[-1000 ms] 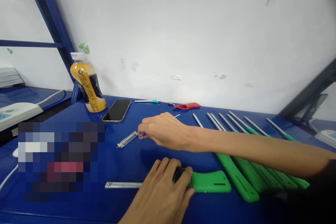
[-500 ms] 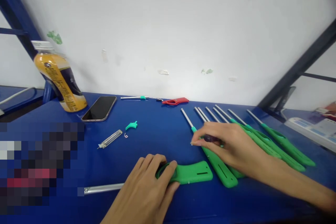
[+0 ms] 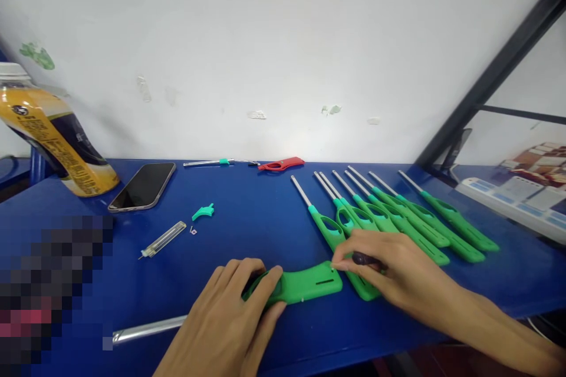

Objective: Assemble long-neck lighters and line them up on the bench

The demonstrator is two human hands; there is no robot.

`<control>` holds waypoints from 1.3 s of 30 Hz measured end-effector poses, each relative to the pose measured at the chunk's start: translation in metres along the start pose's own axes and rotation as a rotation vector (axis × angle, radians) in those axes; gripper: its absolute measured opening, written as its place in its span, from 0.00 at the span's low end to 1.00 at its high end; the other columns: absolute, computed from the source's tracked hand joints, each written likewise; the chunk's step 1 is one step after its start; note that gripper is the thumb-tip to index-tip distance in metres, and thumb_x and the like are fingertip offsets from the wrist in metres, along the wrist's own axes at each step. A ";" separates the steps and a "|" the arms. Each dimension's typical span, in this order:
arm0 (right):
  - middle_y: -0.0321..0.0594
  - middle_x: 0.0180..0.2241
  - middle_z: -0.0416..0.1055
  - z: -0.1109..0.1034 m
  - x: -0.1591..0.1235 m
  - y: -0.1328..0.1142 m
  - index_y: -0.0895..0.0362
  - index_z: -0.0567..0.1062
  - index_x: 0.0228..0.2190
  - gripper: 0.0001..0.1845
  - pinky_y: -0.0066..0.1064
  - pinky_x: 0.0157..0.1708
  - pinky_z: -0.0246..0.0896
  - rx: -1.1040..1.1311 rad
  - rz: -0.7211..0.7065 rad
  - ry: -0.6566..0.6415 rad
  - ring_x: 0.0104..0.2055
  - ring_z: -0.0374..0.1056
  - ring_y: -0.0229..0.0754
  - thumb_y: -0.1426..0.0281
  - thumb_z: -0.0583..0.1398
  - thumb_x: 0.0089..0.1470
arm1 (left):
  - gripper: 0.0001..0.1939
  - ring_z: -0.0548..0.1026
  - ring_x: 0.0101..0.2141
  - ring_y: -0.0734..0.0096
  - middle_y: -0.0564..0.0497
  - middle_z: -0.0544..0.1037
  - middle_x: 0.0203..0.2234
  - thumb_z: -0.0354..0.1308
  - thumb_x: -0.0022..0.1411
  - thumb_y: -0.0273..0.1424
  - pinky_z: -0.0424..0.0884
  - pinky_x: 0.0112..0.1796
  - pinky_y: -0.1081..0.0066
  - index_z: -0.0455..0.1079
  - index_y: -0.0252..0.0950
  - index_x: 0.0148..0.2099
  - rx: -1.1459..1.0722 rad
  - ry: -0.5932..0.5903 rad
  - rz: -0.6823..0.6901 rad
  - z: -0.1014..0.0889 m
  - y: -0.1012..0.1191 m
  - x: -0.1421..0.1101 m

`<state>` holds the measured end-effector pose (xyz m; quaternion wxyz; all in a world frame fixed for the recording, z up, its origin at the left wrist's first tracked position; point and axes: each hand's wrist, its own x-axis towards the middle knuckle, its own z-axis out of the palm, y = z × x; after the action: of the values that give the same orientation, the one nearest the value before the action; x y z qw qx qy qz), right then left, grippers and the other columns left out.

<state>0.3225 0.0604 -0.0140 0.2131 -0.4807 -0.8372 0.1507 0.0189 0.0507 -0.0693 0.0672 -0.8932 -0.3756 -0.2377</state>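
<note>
My left hand (image 3: 230,312) is closed around a green long-necked lighter (image 3: 309,283) lying across the table, its metal tube (image 3: 150,328) pointing left. Curled in my right hand (image 3: 389,265) is a dark-handled tool (image 3: 367,259); its working end is hidden. Thumb and forefinger of that hand pinch together at the handle end of the lighter, by a small hole. Whatever tiny piece is between them is too small to make out. Just beyond, a row of several similar green lighters (image 3: 446,207) lies with tubes pointing away from me.
Left of centre lie a clear fuel tank (image 3: 164,240), a teal trigger (image 3: 204,211) and a tiny bit (image 3: 193,231). A phone (image 3: 142,187) and a yellow-labelled bottle (image 3: 57,135) stand farther left. By the wall are a red lighter handle (image 3: 283,164) and a loose tube (image 3: 203,163).
My right hand has come from over the row of lighters to the handle end of the held lighter. My left hand keeps its grip. The whole view has shifted a little.
</note>
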 end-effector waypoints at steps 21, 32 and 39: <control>0.33 0.34 0.78 -0.011 -0.005 -0.009 0.45 0.81 0.46 0.10 0.31 0.30 0.61 0.071 0.057 0.062 0.30 0.70 0.39 0.56 0.62 0.71 | 0.21 0.82 0.49 0.55 0.48 0.81 0.53 0.42 0.82 0.35 0.82 0.49 0.53 0.67 0.44 0.69 0.028 -0.029 0.029 -0.001 0.000 -0.002; 0.36 0.24 0.51 -0.017 0.005 -0.040 0.51 0.59 0.24 0.24 0.39 0.29 0.56 1.296 -0.112 0.247 0.28 0.49 0.45 0.56 0.51 0.71 | 0.15 0.83 0.46 0.57 0.48 0.81 0.50 0.54 0.77 0.40 0.82 0.48 0.56 0.68 0.44 0.61 0.014 0.074 -0.018 0.007 -0.002 -0.004; 0.35 0.24 0.50 -0.002 0.019 -0.043 0.51 0.60 0.23 0.24 0.38 0.28 0.49 1.349 -0.070 0.215 0.27 0.45 0.44 0.57 0.51 0.72 | 0.15 0.83 0.47 0.56 0.48 0.82 0.50 0.55 0.77 0.39 0.82 0.47 0.57 0.67 0.44 0.61 0.004 0.084 -0.021 0.005 -0.002 -0.006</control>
<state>0.2837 0.0564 0.0117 0.5528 -0.2278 -0.5492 0.5839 0.0156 0.0501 -0.0769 0.0824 -0.8784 -0.3822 -0.2749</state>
